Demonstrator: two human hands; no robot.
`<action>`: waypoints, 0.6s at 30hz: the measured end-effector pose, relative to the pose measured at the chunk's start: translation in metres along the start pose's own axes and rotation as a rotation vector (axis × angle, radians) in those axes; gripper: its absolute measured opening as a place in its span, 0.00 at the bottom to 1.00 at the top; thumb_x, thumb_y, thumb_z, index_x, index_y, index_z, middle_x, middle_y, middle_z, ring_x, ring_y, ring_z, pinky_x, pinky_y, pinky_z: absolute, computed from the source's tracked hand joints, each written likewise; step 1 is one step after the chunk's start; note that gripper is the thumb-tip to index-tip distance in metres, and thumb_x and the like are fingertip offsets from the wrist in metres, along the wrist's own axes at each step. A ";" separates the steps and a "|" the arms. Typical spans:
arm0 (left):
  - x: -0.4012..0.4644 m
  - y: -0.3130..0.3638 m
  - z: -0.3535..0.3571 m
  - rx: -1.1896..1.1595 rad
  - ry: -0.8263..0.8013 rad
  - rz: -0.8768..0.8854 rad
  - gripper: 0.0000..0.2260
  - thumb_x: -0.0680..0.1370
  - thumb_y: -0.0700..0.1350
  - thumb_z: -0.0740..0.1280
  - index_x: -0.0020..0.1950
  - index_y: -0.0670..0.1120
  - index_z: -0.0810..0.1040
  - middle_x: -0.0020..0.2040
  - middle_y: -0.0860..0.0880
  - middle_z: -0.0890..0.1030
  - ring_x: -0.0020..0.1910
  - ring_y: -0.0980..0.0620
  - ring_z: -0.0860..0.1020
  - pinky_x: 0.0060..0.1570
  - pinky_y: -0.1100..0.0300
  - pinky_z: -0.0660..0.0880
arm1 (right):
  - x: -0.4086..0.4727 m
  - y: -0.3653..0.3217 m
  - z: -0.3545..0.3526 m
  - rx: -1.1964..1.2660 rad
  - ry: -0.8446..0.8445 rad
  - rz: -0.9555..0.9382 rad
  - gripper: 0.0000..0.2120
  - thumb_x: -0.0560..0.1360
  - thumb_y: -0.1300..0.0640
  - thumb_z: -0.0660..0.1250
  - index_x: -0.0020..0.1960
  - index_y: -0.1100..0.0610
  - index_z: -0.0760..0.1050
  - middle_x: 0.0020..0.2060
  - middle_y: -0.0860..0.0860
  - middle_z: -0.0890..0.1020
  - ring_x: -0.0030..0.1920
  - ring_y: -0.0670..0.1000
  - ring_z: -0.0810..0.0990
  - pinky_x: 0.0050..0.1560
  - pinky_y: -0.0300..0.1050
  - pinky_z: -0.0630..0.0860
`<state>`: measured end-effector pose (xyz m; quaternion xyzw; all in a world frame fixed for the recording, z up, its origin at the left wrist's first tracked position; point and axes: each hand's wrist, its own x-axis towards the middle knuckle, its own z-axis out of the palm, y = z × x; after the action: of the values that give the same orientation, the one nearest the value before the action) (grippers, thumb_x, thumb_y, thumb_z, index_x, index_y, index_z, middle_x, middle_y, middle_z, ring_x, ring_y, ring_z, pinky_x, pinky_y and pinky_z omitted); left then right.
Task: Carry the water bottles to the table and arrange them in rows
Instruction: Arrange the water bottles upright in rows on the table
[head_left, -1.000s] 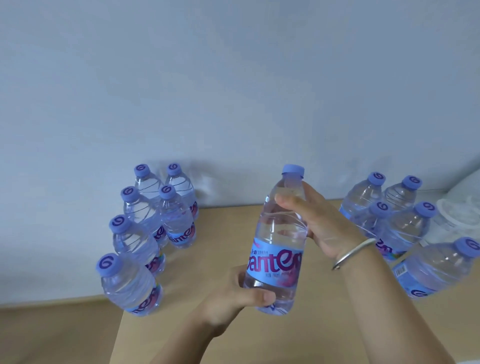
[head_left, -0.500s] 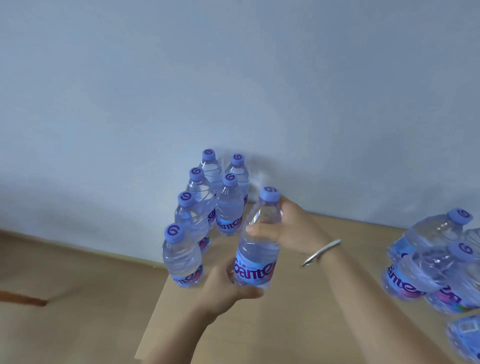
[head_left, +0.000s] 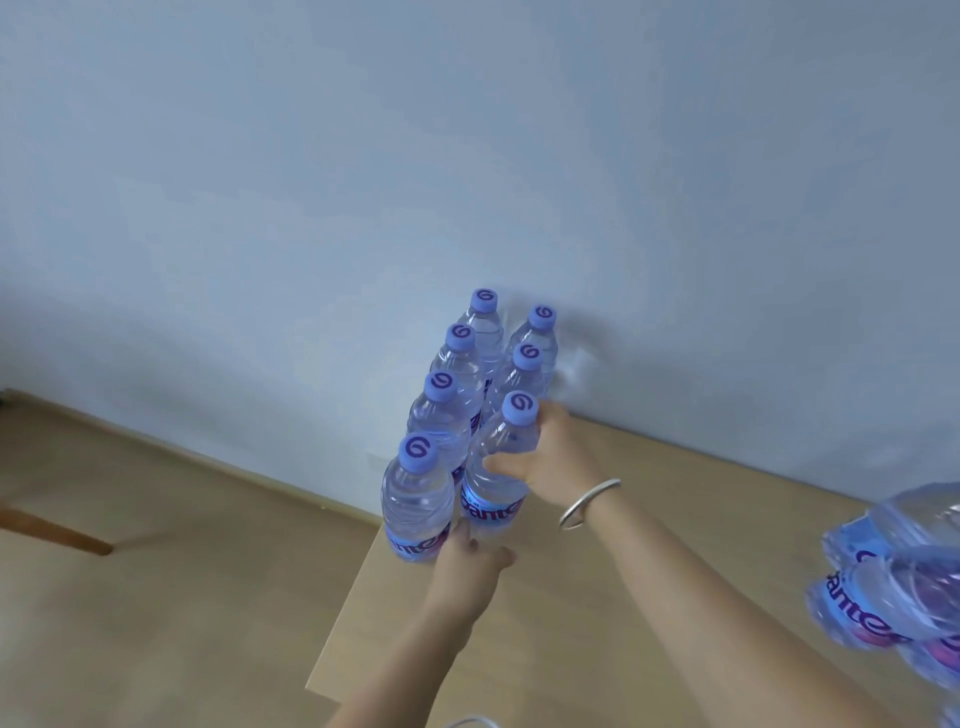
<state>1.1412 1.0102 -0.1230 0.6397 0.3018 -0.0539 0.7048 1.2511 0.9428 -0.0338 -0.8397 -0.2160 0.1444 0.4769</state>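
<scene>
The front bottle (head_left: 415, 501) of the left row stands at the very corner of the table (head_left: 649, 597); a nudge while seating its neighbour could tip it off the edge. The left hand (head_left: 470, 558) cups the base of the held bottle (head_left: 496, 478), fingers curled under it, while the right hand (head_left: 550, 462) wraps its shoulder. Counted: four bottles in the left row, three in the right with this one. The loose bottles (head_left: 898, 587) far right are too blurred to count.

Both arms outstretched, right hand (head_left: 553, 462) curled (wrist bangled), left hand (head_left: 470, 558) lower, fingers hidden.
</scene>
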 end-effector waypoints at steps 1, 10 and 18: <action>0.002 -0.001 0.001 -0.013 -0.001 -0.013 0.11 0.73 0.36 0.66 0.54 0.45 0.71 0.49 0.50 0.74 0.52 0.53 0.70 0.44 0.62 0.67 | 0.000 0.001 0.002 -0.003 0.012 -0.010 0.17 0.62 0.60 0.76 0.44 0.47 0.73 0.50 0.54 0.79 0.51 0.52 0.78 0.50 0.41 0.74; 0.021 -0.005 0.002 -0.140 -0.107 -0.118 0.31 0.73 0.37 0.66 0.72 0.34 0.57 0.73 0.37 0.62 0.72 0.42 0.62 0.72 0.48 0.61 | 0.006 0.014 0.001 -0.055 0.021 0.045 0.23 0.62 0.60 0.78 0.51 0.47 0.71 0.54 0.52 0.77 0.53 0.49 0.76 0.52 0.40 0.72; 0.029 -0.006 0.006 -0.252 -0.110 -0.104 0.36 0.73 0.40 0.69 0.76 0.42 0.55 0.76 0.49 0.58 0.74 0.49 0.59 0.73 0.49 0.59 | 0.011 0.015 -0.003 -0.093 -0.039 0.043 0.28 0.62 0.61 0.77 0.57 0.54 0.69 0.53 0.52 0.79 0.54 0.53 0.77 0.57 0.51 0.75</action>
<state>1.1639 1.0130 -0.1428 0.5255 0.2998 -0.0871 0.7914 1.2657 0.9391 -0.0460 -0.8625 -0.2135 0.1608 0.4297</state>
